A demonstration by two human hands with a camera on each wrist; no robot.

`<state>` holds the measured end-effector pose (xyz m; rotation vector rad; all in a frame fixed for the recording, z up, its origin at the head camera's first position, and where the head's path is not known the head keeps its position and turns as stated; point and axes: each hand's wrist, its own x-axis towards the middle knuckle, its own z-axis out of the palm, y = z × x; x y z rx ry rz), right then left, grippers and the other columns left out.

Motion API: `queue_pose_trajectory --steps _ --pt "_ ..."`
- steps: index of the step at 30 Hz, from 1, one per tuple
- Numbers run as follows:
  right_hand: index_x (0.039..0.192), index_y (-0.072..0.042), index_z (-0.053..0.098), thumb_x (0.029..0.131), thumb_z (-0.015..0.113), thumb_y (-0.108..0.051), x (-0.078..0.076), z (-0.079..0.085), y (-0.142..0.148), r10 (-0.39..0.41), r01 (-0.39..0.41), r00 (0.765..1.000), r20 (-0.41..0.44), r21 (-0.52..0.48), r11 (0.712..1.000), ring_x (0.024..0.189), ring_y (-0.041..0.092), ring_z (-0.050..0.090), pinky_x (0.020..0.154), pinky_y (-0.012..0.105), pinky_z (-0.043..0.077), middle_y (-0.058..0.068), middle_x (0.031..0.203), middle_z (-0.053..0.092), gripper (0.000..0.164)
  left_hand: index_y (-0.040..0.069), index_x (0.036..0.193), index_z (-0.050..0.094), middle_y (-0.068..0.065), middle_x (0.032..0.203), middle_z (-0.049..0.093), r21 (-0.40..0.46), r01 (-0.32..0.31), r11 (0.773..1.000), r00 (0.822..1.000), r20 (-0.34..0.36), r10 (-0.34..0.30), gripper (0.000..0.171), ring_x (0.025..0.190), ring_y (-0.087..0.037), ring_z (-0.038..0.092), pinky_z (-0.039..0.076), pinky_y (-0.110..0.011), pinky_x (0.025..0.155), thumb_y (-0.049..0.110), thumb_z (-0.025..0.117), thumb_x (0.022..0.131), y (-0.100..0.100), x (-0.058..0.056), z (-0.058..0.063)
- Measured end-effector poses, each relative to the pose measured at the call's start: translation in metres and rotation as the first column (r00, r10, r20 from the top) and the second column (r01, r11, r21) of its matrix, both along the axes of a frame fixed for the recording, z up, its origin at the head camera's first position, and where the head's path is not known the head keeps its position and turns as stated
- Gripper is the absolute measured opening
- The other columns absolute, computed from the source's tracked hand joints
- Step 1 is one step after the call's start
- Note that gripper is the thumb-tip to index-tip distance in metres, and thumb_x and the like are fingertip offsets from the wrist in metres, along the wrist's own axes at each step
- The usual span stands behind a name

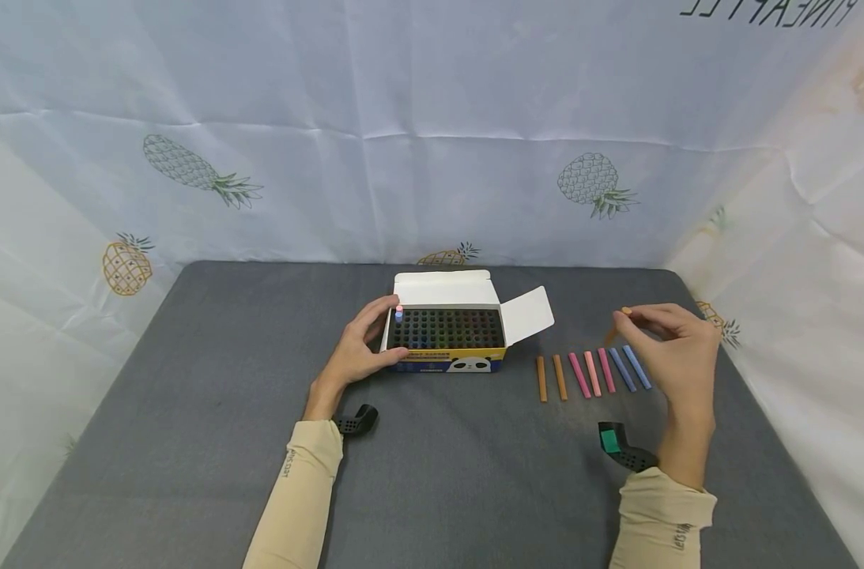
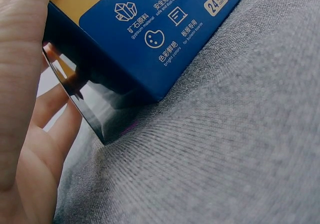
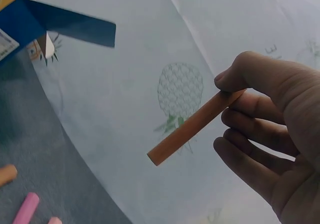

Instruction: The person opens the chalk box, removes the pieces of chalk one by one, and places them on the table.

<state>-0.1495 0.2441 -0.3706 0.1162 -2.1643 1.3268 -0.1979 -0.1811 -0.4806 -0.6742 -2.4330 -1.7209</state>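
An open blue and yellow chalk box [image 1: 426,367] stands on the table, its inside filled with a dark holder of many round holes. A pink chalk stick [image 1: 399,308] and a blue one [image 1: 399,317] stand at its left end. My left hand [image 1: 356,352] grips the box's left end, thumb at the front corner and fingers towards the back. In the right wrist view my right hand [image 3: 270,119] pinches an orange chalk stick [image 3: 187,129] by one end between thumb and fingertips. In the head view that hand is above the right end of a row of chalk.
The row on the grey table [image 1: 474,474] has orange sticks [image 1: 560,377], pink sticks [image 1: 591,374] and blue sticks [image 1: 629,368], side by side. The box's white lid [image 1: 446,289] stands up at the back, and a side flap [image 1: 527,316] sticks out right. A pineapple-print curtain [image 1: 432,190] hangs behind.
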Motion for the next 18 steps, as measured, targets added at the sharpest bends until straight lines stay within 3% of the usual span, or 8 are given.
queue_pose_trajectory --steps 11,18 --pt "0.099 0.010 0.078 0.087 0.077 -0.004 0.000 -0.013 0.026 -0.178 0.172 0.975 0.130 0.053 0.984 0.073 -0.019 0.061 0.072 -0.001 0.048 -0.034 0.082 0.061 0.019 0.002 0.155 0.042 -0.021 0.163 0.034 -0.006 -0.014 1.000 1.000 0.020 0.014 0.083 0.151 -0.043 0.035 0.035 -0.060 0.121 -0.006 0.080 0.082 0.004 0.000 0.003" --pt "0.099 0.009 0.079 0.088 0.076 -0.007 0.000 -0.025 0.043 -0.279 0.242 0.949 0.146 0.229 0.943 0.072 -0.023 0.048 0.067 -0.006 0.039 -0.044 0.078 0.048 0.019 -0.004 0.151 0.044 -0.025 0.160 0.037 0.007 0.003 1.000 1.000 0.022 -0.003 0.078 0.149 -0.045 0.037 0.036 -0.062 0.120 -0.005 0.079 0.082 0.009 0.015 0.032"
